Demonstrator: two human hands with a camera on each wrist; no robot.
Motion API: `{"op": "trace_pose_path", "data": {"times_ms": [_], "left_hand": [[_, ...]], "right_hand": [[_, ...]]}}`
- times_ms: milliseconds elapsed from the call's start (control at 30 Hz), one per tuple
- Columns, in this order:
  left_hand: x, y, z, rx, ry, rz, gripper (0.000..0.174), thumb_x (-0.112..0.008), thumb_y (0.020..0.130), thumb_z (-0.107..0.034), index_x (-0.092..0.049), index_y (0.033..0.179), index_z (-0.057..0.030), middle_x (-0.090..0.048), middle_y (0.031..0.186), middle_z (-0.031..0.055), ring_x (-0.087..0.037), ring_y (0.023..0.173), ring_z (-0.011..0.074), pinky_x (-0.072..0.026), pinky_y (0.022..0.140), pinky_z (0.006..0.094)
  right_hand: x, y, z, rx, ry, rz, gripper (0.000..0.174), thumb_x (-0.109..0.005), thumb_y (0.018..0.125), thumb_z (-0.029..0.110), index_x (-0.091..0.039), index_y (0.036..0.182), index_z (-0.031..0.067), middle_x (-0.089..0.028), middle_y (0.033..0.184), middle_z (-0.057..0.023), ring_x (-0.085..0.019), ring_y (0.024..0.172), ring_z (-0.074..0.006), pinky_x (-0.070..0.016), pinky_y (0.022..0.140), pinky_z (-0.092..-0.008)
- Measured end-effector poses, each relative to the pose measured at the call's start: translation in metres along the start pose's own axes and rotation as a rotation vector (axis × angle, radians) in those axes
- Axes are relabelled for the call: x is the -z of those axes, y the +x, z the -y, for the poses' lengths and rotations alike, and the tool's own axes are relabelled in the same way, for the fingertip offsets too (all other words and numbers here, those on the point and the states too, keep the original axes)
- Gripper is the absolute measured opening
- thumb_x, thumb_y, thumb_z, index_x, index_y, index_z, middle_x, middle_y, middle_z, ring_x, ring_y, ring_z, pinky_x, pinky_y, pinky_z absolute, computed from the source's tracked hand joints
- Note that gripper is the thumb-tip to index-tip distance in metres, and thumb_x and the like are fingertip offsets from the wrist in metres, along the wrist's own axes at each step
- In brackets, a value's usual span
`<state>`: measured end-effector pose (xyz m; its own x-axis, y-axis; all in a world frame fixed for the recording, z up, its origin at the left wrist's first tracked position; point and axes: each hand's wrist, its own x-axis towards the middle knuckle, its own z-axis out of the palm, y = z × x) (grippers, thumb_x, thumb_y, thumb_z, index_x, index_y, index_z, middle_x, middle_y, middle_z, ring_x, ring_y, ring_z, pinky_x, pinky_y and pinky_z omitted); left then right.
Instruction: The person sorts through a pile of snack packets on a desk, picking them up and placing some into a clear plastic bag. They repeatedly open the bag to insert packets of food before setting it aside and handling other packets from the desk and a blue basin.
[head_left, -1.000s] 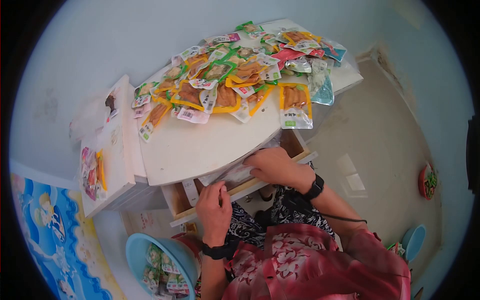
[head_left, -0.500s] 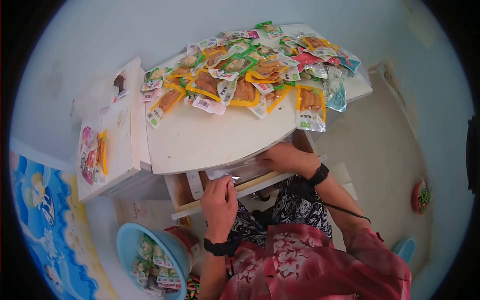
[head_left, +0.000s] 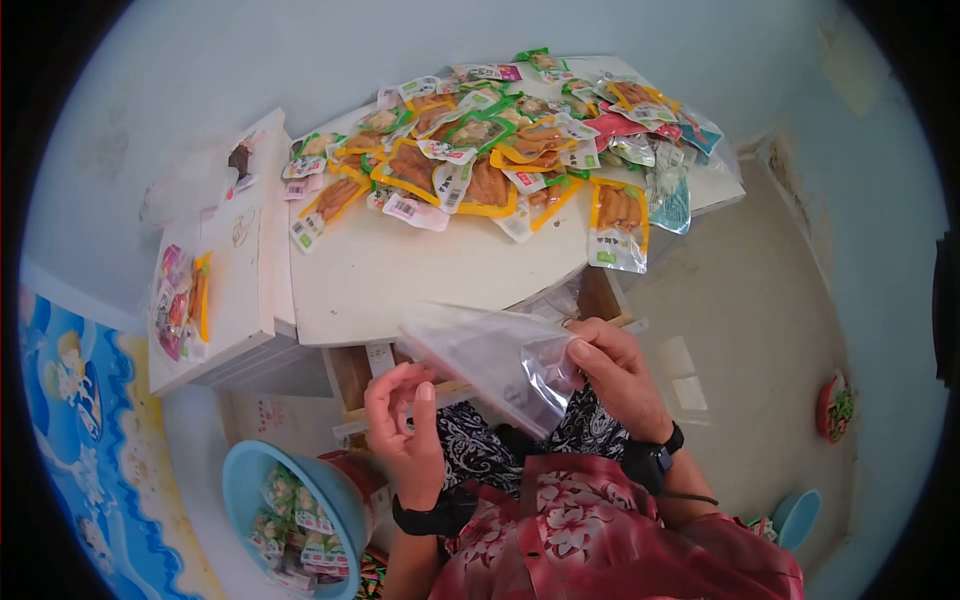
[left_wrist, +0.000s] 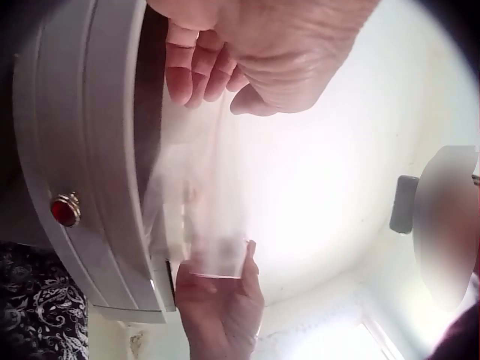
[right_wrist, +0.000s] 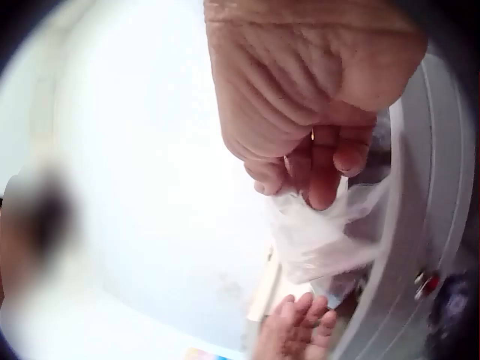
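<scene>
A clear plastic bag (head_left: 495, 365) hangs between the hands, above the open drawer (head_left: 350, 385). The right hand (head_left: 622, 380) pinches its right end between thumb and fingers; in the right wrist view the right hand (right_wrist: 315, 90) grips the bunched edge of the bag (right_wrist: 319, 232). Near the bag's other end, the left hand (head_left: 408, 430) has its fingers loosely bent and holds nothing. The left wrist view has the left hand (left_wrist: 262, 56) above the bag (left_wrist: 214, 180), with the right hand (left_wrist: 221, 315) at the far end.
Many sealed food packets (head_left: 490, 185) cover the back of the white table (head_left: 400, 290). More packets (head_left: 180, 305) lie on a side surface at left. A blue bucket (head_left: 350, 500) with packets stands at lower left, a red bowl (head_left: 832, 410) at right on the floor.
The right hand has come up out of the drawer with the clear bag. The left hand has left the drawer's front edge and turned its palm towards the bag.
</scene>
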<state>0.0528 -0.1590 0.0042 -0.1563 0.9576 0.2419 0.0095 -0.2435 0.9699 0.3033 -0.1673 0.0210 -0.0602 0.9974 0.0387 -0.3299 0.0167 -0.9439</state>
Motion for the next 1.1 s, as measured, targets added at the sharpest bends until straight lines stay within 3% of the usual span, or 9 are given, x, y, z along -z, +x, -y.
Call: {"op": "trace_pose_path", "data": {"times_ms": [133,300,400,500,600,700,800,900,1100], "left_hand": [[0.007,0.005,-0.014,0.125,-0.176,0.131,0.048,-0.066,0.102,-0.017,-0.050,0.141,0.0042,-0.061,0.132,0.0168,-0.061,0.123,0.0259,-0.0556,0.099,0.0416],[-0.010,0.009,-0.026,0.375,-0.600,0.213,0.059,-0.068,0.102,-0.021,-0.043,0.150,0.0024,-0.055,0.143,0.0194,-0.059,0.130,0.0273,-0.0569,0.099,0.0436],[-0.009,0.011,-0.018,0.460,-0.559,0.194,0.055,-0.067,0.102,-0.016,-0.045,0.149,0.0025,-0.060,0.139,0.0174,-0.063,0.123,0.0233,-0.0584,0.095,0.0401],[-0.007,0.016,-0.009,0.452,-0.447,0.184,0.042,-0.066,0.101,-0.006,-0.055,0.140,0.0028,-0.068,0.126,0.0122,-0.068,0.109,0.0180,-0.0585,0.091,0.0343],[-0.002,0.016,0.001,0.408,-0.371,0.172,0.028,-0.069,0.098,-0.001,-0.066,0.125,0.0020,-0.074,0.110,0.0081,-0.071,0.096,0.0141,-0.0574,0.084,0.0290],[-0.004,0.015,-0.001,0.392,-0.328,0.101,0.015,-0.073,0.094,0.000,-0.071,0.109,0.0017,-0.076,0.099,0.0074,-0.070,0.087,0.0116,-0.0569,0.081,0.0263],[-0.002,0.013,-0.003,0.363,-0.260,0.098,0.012,-0.075,0.094,0.000,-0.072,0.106,0.0020,-0.076,0.097,0.0070,-0.070,0.086,0.0107,-0.0572,0.080,0.0263],[-0.010,0.008,-0.006,0.343,-0.190,0.134,0.013,-0.073,0.096,-0.002,-0.073,0.109,0.0009,-0.076,0.098,0.0058,-0.071,0.084,0.0112,-0.0573,0.076,0.0267],[-0.017,0.007,-0.008,0.400,-0.207,0.211,0.016,-0.070,0.101,-0.009,-0.074,0.112,0.0003,-0.076,0.100,0.0047,-0.069,0.086,0.0095,-0.0554,0.079,0.0255]], "right_hand": [[-0.013,-0.006,-0.003,-0.012,0.246,-0.058,0.014,-0.055,0.109,0.015,-0.064,0.104,0.0056,-0.064,0.090,0.0018,-0.052,0.076,-0.0052,-0.0435,0.068,-0.0224],[-0.011,-0.003,-0.018,-0.102,0.319,0.001,0.016,-0.057,0.109,0.018,-0.065,0.103,0.0062,-0.064,0.089,0.0028,-0.053,0.074,-0.0035,-0.0441,0.066,-0.0212],[-0.010,0.001,-0.019,-0.049,-0.103,-0.028,0.018,-0.059,0.109,0.021,-0.066,0.103,0.0051,-0.065,0.088,0.0027,-0.055,0.072,-0.0035,-0.0438,0.063,-0.0206],[-0.012,0.003,-0.029,-0.045,-0.159,-0.094,0.020,-0.061,0.108,0.021,-0.067,0.103,0.0022,-0.063,0.083,0.0026,-0.057,0.072,-0.0026,-0.0440,0.060,-0.0205],[-0.012,0.003,-0.032,-0.106,-0.395,-0.060,0.018,-0.070,0.101,0.019,-0.066,0.105,0.0011,-0.067,0.090,-0.0024,-0.063,0.072,-0.0094,-0.0491,0.060,-0.0268],[-0.029,0.004,-0.026,0.284,-1.093,-0.332,0.029,-0.078,0.091,0.020,-0.067,0.111,0.0022,-0.070,0.103,-0.0088,-0.068,0.080,-0.0232,-0.0542,0.068,-0.0353],[-0.034,0.012,-0.014,0.627,-1.101,-0.336,0.041,-0.083,0.083,0.021,-0.067,0.117,0.0046,-0.069,0.115,-0.0122,-0.067,0.095,-0.0345,-0.0552,0.079,-0.0421],[-0.050,0.008,-0.003,0.525,-0.976,0.013,0.043,-0.083,0.083,0.020,-0.067,0.121,0.0056,-0.069,0.115,-0.0111,-0.064,0.106,-0.0347,-0.0540,0.085,-0.0420],[-0.053,0.009,-0.028,0.336,-0.704,-0.058,0.018,-0.076,0.092,0.012,-0.071,0.107,0.0049,-0.069,0.091,-0.0126,-0.065,0.076,-0.0292,-0.0525,0.067,-0.0349]]}}
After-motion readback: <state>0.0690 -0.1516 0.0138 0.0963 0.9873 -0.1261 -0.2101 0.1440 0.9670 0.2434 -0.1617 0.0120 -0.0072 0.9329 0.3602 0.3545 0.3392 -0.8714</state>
